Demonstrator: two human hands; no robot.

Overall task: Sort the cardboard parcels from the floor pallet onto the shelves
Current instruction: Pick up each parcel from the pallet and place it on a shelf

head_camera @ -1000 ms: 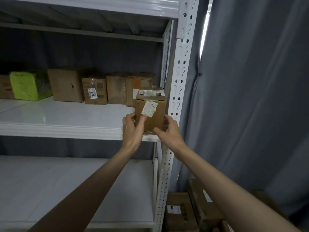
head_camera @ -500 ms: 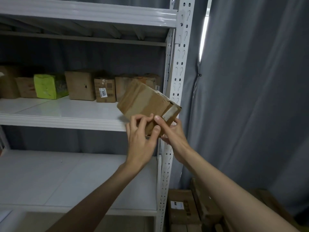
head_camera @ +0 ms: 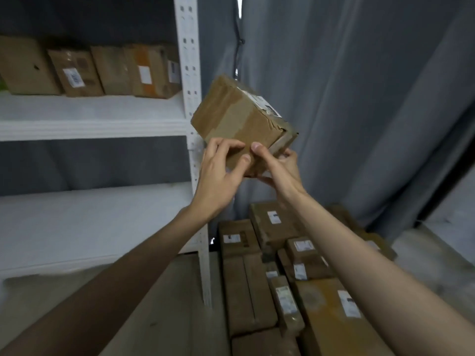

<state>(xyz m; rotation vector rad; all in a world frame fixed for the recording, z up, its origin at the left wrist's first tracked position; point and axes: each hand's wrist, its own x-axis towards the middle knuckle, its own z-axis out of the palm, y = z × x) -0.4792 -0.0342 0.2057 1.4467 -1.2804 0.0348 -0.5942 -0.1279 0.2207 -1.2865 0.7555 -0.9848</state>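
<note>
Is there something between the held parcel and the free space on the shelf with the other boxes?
Yes: the white upright post stands between the tilted parcel and the shelf.

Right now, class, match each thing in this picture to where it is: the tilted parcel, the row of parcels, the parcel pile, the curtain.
Things:
1. tilted parcel
2. row of parcels
3. parcel pile
4. curtain

Places:
A. low down, right of the shelf post
B. behind everything on the right
C. held in both hands
D. on the upper shelf

Pairs: 1-C, 2-D, 3-A, 4-B
</note>
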